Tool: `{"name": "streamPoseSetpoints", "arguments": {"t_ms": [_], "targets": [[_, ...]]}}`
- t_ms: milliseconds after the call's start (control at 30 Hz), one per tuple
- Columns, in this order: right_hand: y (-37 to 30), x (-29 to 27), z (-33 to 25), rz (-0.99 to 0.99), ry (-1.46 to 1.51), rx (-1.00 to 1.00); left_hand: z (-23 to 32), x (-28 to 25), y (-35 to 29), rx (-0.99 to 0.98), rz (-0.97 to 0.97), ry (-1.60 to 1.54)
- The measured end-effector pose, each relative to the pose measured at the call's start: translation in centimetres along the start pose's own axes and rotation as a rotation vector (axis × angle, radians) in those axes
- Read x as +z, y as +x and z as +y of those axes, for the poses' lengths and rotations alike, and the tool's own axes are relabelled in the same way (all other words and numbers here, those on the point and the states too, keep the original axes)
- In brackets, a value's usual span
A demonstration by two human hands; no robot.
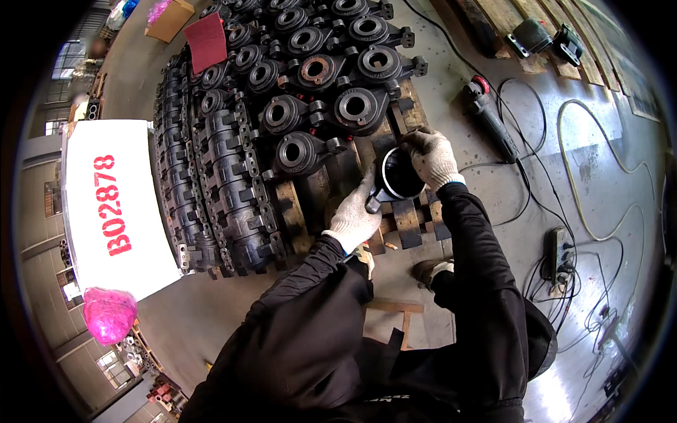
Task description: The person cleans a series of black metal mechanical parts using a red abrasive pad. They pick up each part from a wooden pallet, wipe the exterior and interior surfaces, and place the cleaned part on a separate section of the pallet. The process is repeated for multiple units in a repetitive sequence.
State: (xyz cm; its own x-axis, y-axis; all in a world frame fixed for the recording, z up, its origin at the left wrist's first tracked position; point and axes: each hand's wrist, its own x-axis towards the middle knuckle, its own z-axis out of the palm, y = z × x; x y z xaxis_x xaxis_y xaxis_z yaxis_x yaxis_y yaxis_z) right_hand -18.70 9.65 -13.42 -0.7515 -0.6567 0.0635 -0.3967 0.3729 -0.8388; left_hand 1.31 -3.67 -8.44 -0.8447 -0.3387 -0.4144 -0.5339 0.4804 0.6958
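Observation:
A black, hollow metal casting (402,175) with a bright machined rim stands at the front right corner of a wooden pallet, its round mouth facing up. My left hand (356,217), in a white knit glove, grips the casting's near left side by a small lug. On the far right of the rim, my right hand (431,156), also gloved, has its fingers curled and pressed together. Whether those fingers pinch anything besides the rim is hidden. Just behind the casting sits the nearest of several black ring-ended castings (297,152).
Track-like rows of black castings (229,183) fill the pallet's left, beside a white panel (120,204). A red sheet (205,44) lies on the castings. An angle grinder (490,116), cables and a power strip (560,254) lie on the floor at right. A wooden stool (395,306) stands below me.

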Motion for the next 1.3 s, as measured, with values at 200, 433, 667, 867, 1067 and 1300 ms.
{"name": "streamPoseSetpoints", "arguments": {"t_ms": [200, 433, 667, 867, 1067, 1300], "targets": [[-0.8, 0.4, 2.2, 0.013, -0.147, -0.081, -1.5, 0.6, 0.1, 0.060, 0.065, -0.007], [1.1, -0.2, -1.7, -0.068, -0.081, -0.079, 1.3, -0.6, 0.0, -0.084, -0.061, 0.039], [1.7, -0.4, -3.7, -0.275, -0.146, -0.407, -0.8, 0.8, 0.3, -0.018, 0.019, 0.121], [0.1, -1.3, -6.5, -0.166, 0.036, -0.437, -1.1, -0.1, 0.4, -0.029, -0.015, 0.130], [-5.5, -5.7, -5.3, 0.495, 0.273, 0.158, 0.5, -0.4, 0.4, -0.011, -0.026, 0.087], [-13.2, -1.2, -10.9, 0.787, 0.346, 0.252, 1.5, -1.9, -0.1, 0.033, -0.191, 0.121]]}}
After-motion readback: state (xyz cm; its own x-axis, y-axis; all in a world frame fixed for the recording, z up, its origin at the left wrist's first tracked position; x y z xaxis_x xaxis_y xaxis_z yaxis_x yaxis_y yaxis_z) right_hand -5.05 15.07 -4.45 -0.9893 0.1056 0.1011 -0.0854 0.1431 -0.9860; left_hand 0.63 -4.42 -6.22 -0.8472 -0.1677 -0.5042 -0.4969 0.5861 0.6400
